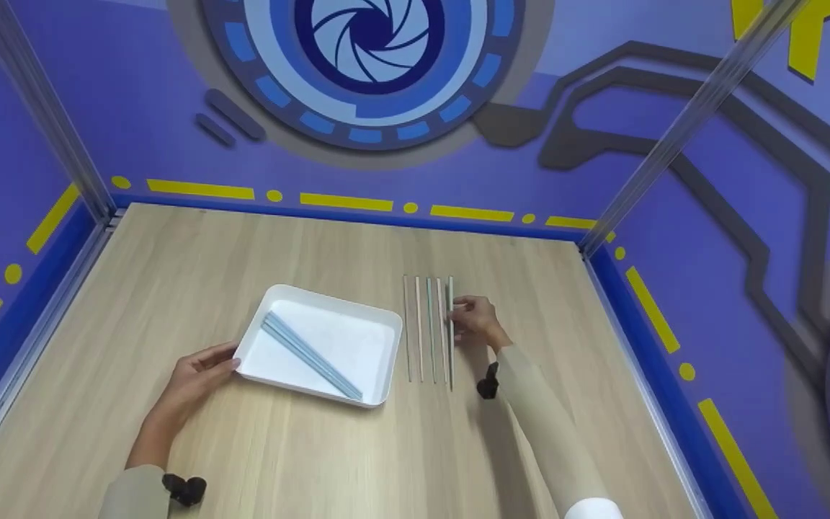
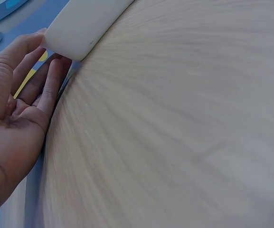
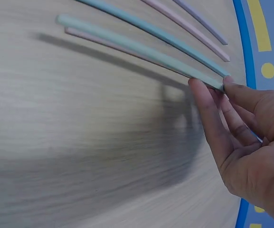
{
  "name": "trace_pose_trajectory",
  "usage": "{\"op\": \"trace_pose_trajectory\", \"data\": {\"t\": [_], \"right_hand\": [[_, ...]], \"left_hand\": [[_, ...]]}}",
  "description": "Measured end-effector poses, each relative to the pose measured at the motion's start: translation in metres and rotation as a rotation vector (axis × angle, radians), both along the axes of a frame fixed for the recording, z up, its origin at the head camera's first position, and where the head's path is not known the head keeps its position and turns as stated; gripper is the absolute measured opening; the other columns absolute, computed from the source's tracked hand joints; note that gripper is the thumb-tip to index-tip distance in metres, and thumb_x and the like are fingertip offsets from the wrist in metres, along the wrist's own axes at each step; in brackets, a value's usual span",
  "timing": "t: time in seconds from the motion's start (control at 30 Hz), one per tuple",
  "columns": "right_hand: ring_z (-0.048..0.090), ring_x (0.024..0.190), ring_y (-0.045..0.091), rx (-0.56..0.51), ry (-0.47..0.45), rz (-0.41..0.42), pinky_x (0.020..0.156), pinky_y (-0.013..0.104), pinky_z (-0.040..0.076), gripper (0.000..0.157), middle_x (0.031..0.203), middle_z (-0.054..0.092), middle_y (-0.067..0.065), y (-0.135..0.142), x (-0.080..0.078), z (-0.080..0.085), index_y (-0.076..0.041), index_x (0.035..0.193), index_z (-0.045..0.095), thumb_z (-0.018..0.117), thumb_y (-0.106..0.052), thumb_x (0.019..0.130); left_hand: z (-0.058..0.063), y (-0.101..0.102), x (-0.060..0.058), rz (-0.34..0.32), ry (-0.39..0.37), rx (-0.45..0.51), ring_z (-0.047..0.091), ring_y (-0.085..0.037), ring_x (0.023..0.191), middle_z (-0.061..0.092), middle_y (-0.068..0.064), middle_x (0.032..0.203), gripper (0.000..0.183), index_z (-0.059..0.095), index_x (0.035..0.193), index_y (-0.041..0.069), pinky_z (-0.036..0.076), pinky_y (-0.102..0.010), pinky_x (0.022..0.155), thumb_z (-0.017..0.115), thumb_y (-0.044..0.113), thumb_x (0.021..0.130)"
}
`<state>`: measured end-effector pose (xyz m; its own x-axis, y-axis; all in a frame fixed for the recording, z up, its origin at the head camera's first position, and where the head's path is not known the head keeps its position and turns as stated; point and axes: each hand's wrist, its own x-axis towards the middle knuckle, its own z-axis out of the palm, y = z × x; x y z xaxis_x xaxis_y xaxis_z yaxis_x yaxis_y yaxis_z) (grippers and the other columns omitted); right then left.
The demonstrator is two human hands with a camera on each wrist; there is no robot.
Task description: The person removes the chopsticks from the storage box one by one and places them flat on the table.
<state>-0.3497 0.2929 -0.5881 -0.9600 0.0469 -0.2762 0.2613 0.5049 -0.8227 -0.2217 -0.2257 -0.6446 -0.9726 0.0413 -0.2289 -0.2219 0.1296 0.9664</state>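
Note:
My right hand (image 1: 476, 318) pinches a pale green chopstick (image 3: 127, 46) near one end, between thumb and fingertips. Its shadow falls apart from it on the wood, so it is raised. A pinkish chopstick (image 3: 94, 40) lies partly hidden behind it, and a teal chopstick (image 3: 160, 37) lies alongside. Several chopsticks in all lie in a spaced row right of the white tray (image 1: 357, 324). Inside the tray, a bundle of light blue chopsticks (image 1: 310, 355) rests diagonally. At the tray's left corner, my left hand (image 1: 195, 378) grips the rim, thumb on top and other fingers around the outside.
The wooden table (image 1: 300, 461) carries the tray and sticks. Blue printed panels (image 1: 134, 144) wall it in at the back and both sides, with metal posts (image 1: 674, 144) at the corners. Black wrist mounts (image 1: 488, 382) sit on both sleeves.

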Motion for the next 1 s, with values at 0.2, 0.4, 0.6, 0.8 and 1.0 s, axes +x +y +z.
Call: {"op": "trace_pose_trajectory", "data": {"t": [0.2,0.4,0.6,0.8,1.0], "right_hand": [[0.071,0.078,0.018,0.031,0.010,-0.004,0.064,0.026,0.061,0.034,0.100,0.075,0.017,0.002,-0.001,-0.006,0.003,0.127,0.066,0.068,-0.004,0.094],[0.070,0.072,0.016,0.034,0.021,-0.011,0.062,0.027,0.062,0.036,0.091,0.073,0.012,0.001,-0.004,-0.013,0.007,0.127,0.065,0.068,-0.002,0.093],[0.067,0.071,0.014,0.067,0.040,-0.035,0.058,0.023,0.059,0.032,0.092,0.075,0.011,-0.001,-0.010,-0.019,0.004,0.122,0.070,0.073,-0.002,0.091],[0.064,0.069,0.014,0.075,0.062,-0.042,0.055,0.021,0.055,0.028,0.088,0.073,0.010,-0.002,-0.011,-0.022,0.003,0.119,0.073,0.073,-0.002,0.091],[0.066,0.071,0.015,0.100,0.111,-0.018,0.058,0.021,0.054,0.031,0.090,0.075,0.012,0.000,-0.010,-0.026,0.004,0.123,0.071,0.072,-0.005,0.093]], "left_hand": [[-0.001,0.000,0.000,0.003,0.012,0.009,0.059,0.010,0.109,0.053,-0.019,0.151,0.064,0.054,0.146,0.002,0.050,-0.009,0.095,0.077,0.031,0.093],[-0.003,-0.001,-0.001,0.017,0.013,0.024,0.059,0.009,0.110,0.062,-0.005,0.141,0.063,0.055,0.144,0.001,0.051,-0.010,0.094,0.078,0.028,0.092],[-0.004,0.000,-0.001,0.017,0.007,0.027,0.060,0.007,0.110,0.062,-0.002,0.137,0.062,0.055,0.144,0.000,0.052,-0.011,0.094,0.077,0.027,0.093],[-0.002,0.000,0.000,0.011,-0.006,0.017,0.059,0.008,0.110,0.057,-0.015,0.147,0.064,0.054,0.145,0.001,0.051,-0.011,0.094,0.077,0.030,0.093],[-0.001,-0.001,-0.001,-0.007,-0.010,0.036,0.059,0.009,0.111,0.051,-0.019,0.153,0.065,0.052,0.148,0.002,0.051,-0.012,0.096,0.075,0.030,0.094]]}}
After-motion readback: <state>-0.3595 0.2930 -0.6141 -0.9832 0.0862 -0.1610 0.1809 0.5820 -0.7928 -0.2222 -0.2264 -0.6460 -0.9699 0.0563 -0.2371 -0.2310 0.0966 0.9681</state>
